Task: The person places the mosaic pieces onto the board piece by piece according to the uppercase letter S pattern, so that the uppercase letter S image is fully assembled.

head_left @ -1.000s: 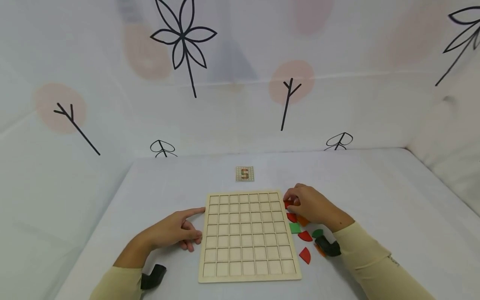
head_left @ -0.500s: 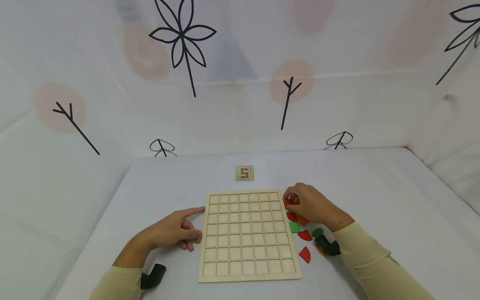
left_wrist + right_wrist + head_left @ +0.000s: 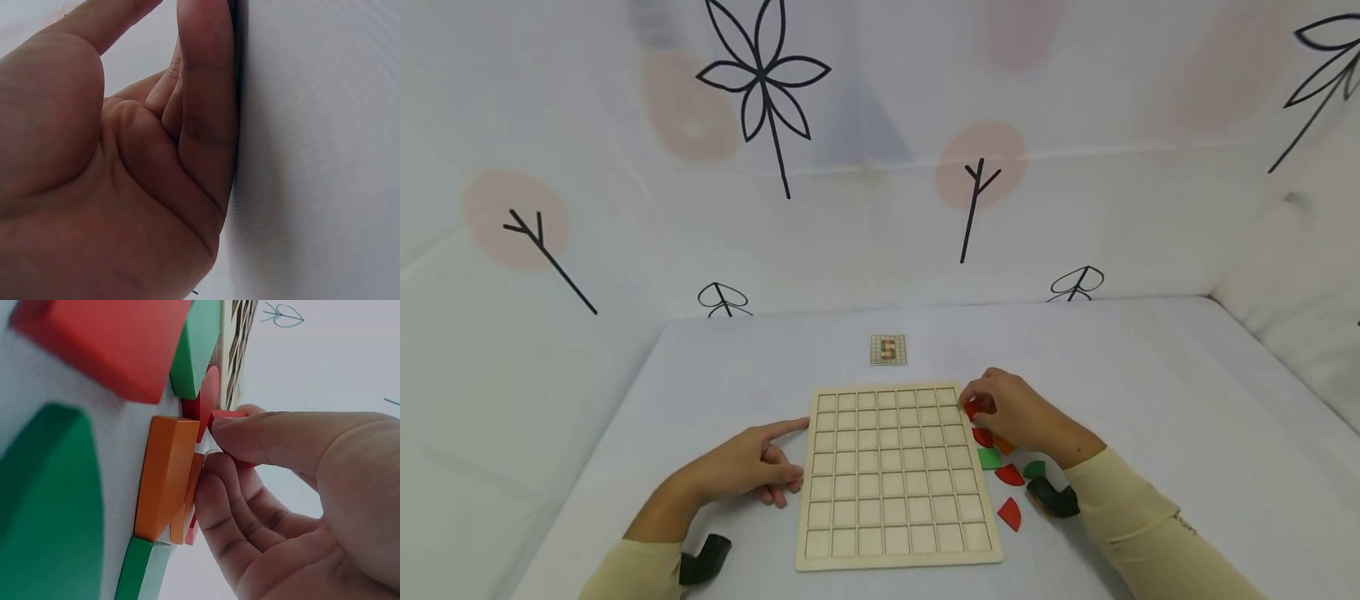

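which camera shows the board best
The head view: nearly the whole board shows there, grid and all. The right wrist view catches only a thin strip; in the left wrist view I can make out none.

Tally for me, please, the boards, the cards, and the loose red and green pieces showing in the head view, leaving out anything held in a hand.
Board: 1
Card: 1
Red pieces: 3
Green pieces: 2
Total: 7
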`<state>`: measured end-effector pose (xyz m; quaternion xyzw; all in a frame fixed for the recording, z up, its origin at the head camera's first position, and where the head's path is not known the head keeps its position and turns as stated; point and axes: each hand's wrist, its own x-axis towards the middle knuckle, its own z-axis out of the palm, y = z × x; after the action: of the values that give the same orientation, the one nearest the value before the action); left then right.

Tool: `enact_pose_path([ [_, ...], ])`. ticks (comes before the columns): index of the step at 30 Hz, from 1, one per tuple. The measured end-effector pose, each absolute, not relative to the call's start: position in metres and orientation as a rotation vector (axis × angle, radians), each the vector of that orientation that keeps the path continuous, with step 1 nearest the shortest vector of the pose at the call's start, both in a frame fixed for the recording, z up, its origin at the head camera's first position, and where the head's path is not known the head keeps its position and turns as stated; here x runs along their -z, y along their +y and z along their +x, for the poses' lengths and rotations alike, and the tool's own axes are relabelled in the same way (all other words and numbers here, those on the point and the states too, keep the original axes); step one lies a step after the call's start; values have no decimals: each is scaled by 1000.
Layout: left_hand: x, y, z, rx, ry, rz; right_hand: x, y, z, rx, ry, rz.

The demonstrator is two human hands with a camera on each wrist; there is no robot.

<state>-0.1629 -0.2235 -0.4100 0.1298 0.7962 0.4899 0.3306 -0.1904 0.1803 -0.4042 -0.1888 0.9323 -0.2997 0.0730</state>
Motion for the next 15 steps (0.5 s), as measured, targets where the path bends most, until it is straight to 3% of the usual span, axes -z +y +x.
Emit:
enact_pose_path([
  [15, 411, -224, -163, -1281, 2083, 336, 402, 177, -189, 940, 2835, -589],
])
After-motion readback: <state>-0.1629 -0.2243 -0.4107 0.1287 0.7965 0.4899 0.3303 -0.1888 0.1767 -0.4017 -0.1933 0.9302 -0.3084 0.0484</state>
